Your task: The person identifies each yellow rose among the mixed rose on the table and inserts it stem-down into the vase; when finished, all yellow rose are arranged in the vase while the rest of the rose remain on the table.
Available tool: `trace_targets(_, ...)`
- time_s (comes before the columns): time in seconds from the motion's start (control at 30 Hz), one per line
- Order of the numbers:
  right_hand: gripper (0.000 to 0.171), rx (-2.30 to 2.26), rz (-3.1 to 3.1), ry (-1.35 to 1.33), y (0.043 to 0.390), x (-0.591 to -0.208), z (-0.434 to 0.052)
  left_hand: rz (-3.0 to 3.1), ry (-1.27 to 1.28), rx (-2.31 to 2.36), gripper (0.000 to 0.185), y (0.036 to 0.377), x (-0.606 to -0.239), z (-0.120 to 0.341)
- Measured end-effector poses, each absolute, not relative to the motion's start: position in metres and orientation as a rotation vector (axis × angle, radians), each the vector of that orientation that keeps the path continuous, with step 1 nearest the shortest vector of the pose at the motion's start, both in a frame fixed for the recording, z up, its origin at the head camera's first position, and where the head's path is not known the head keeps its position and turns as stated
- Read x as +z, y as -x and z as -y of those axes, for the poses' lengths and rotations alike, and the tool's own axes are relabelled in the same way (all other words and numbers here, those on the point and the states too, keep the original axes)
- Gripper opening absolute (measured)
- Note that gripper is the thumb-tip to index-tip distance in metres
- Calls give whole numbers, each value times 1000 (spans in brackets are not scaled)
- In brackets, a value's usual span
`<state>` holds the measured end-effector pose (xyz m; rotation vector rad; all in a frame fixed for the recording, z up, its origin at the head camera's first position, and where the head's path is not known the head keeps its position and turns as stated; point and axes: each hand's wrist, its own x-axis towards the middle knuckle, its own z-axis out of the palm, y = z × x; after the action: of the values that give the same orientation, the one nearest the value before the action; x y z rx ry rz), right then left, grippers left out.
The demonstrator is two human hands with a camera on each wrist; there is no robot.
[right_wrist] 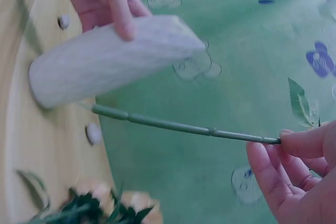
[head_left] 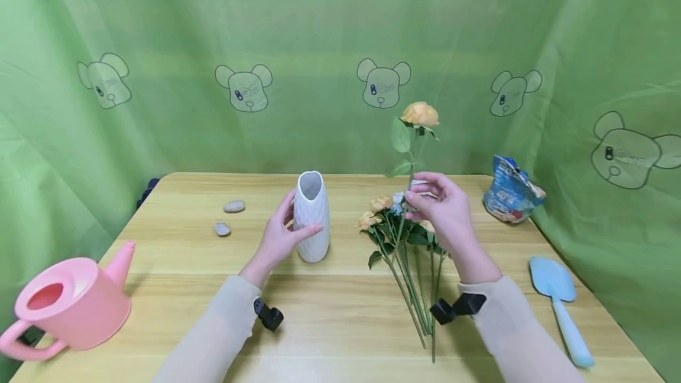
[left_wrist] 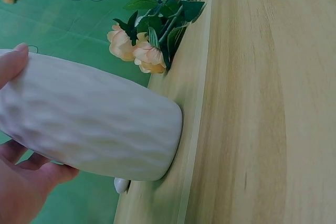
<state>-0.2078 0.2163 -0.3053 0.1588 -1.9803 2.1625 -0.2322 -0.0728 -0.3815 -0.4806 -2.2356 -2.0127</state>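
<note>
A white textured vase [head_left: 311, 217] stands upright near the middle of the wooden table [head_left: 175, 294]. My left hand [head_left: 281, 234] grips its side, thumb in front; the left wrist view shows the vase [left_wrist: 89, 124] wrapped by that hand [left_wrist: 18, 179]. My right hand [head_left: 444, 205] pinches the stem of an orange rose [head_left: 420, 114], held upright above a bunch of flowers [head_left: 404, 241] lying on the table. In the right wrist view the stem [right_wrist: 184, 126] runs from my fingertips [right_wrist: 294, 140] toward the vase [right_wrist: 105, 59].
A pink watering can [head_left: 71, 306] sits at the front left. Two small stones [head_left: 229, 217] lie left of the vase. A blue snack bag [head_left: 512, 191] rests at the back right, a light blue trowel [head_left: 561, 300] at the right edge. Green curtains surround the table.
</note>
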Motion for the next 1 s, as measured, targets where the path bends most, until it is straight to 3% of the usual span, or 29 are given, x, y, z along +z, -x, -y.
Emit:
trace_targets(0.7, 31, 1910, 1719, -375, 250, -221, -117, 2268, 481, -1979, 77, 232, -380, 74)
trace_targets(1.0, 31, 1868, 1712, -406, 266, -231, -92, 2234, 490, -2005, 80, 242, -395, 75)
